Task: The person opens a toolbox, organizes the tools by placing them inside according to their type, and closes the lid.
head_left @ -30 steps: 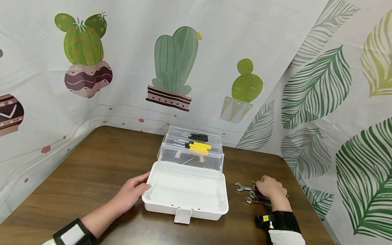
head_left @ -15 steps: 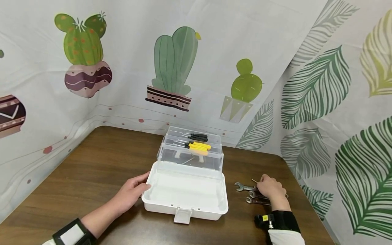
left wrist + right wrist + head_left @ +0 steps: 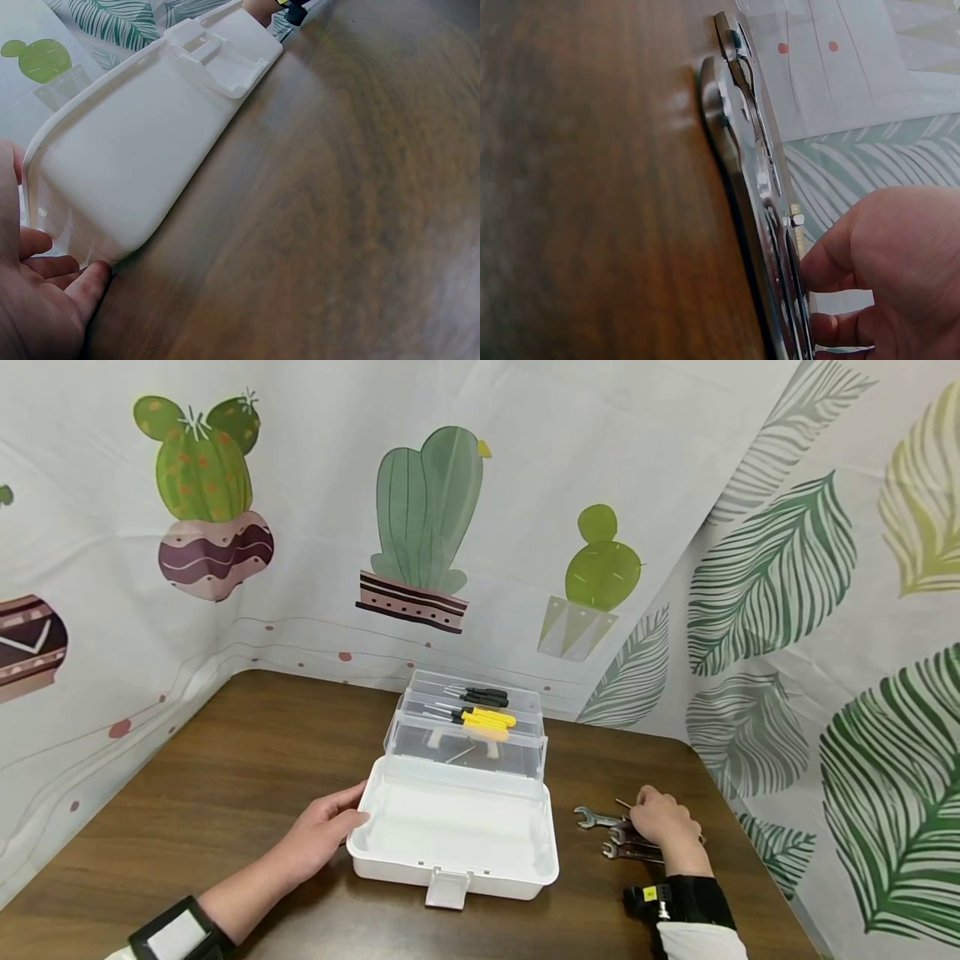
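In the head view a white toolbox point(image 3: 456, 827) stands unlatched, its lid and clear trays folded back and its base bare. My left hand point(image 3: 322, 827) holds the base's left side, thumb over the rim and fingers along the outer wall. The left wrist view has those fingertips point(image 3: 91, 277) at the box's corner. To the right, my right hand point(image 3: 663, 818) reaches down among several wrenches point(image 3: 597, 818). Its fingers pinch a thin brass-coloured rod point(image 3: 800, 236) with a small silvery end, beside the wrenches; most of the rod is hidden.
Black-handled screwdrivers point(image 3: 486, 696) and yellow-handled screwdrivers point(image 3: 491, 720) lie in the clear trays point(image 3: 528, 703). A small metal piece point(image 3: 461, 753) shows through the clear plastic. The latch point(image 3: 448, 889) hangs at the box's front. Printed cloth point(image 3: 510, 527) backs the wooden table point(image 3: 292, 743).
The brass-coloured rod's end stands out slightly farther from my right fingers than a second ago. My left hand and the toolbox keep their places.
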The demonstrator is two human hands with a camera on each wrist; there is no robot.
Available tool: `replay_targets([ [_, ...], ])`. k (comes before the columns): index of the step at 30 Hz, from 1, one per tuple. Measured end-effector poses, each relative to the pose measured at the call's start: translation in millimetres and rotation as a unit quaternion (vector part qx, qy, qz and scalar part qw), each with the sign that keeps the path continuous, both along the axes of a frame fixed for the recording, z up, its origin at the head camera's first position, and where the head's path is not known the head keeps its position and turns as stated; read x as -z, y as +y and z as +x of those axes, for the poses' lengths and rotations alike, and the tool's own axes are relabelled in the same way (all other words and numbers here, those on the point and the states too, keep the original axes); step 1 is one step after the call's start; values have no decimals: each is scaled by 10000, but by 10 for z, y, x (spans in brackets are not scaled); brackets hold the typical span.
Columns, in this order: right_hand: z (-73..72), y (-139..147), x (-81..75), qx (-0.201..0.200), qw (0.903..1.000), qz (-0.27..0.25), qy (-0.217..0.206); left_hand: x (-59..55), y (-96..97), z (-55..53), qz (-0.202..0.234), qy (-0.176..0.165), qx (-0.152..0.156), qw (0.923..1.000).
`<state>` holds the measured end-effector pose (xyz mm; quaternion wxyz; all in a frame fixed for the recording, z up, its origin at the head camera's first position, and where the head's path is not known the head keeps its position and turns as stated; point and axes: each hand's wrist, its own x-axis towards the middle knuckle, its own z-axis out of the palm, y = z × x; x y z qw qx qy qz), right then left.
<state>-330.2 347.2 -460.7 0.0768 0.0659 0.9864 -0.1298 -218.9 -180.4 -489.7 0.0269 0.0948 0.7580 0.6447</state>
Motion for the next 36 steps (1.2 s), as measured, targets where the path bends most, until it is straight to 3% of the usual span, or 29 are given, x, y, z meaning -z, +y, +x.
replay_targets([
  [25, -28, 82, -26, -143, 9969, -415, 659, -2, -15, -4, 139, -81, 108, 9998],
  [36, 0, 93, -173, -180, 9944, -548, 884, -2, -18, -5, 202, -111, 179, 9996],
])
